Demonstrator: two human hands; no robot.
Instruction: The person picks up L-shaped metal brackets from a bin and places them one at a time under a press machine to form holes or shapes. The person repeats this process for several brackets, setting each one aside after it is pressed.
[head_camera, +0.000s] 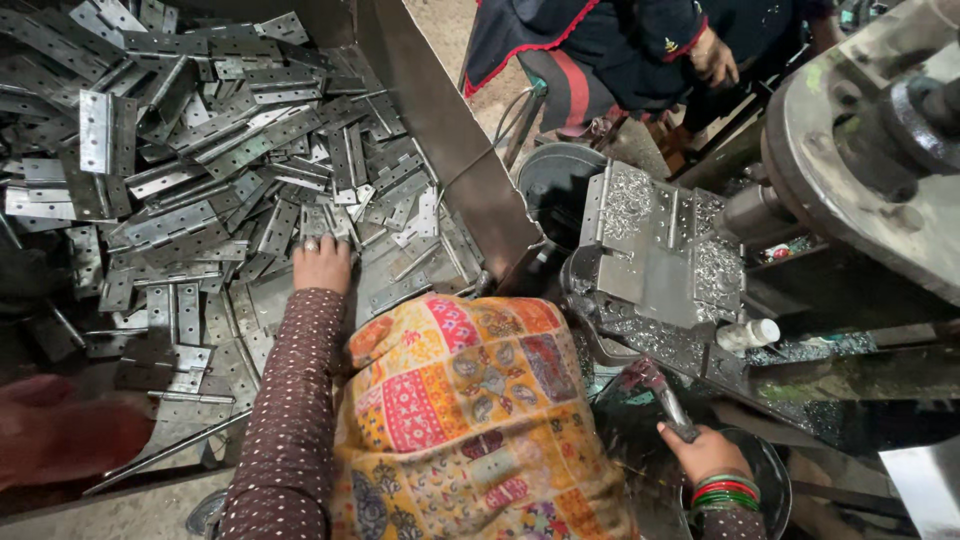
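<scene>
Leftward, left hand (322, 264) fingers seemingly together on hinges (200, 150); right hand (703, 452) fingers clamped on lever (662, 392).

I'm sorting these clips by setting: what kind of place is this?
Most likely a small metalworking workshop that makes hinges. The left hand reaches into a large bin of flat grey metal hinges, the right hand grips a metal lever handle, and a heavy steel press machine is strewn with shiny metal shavings.
</scene>
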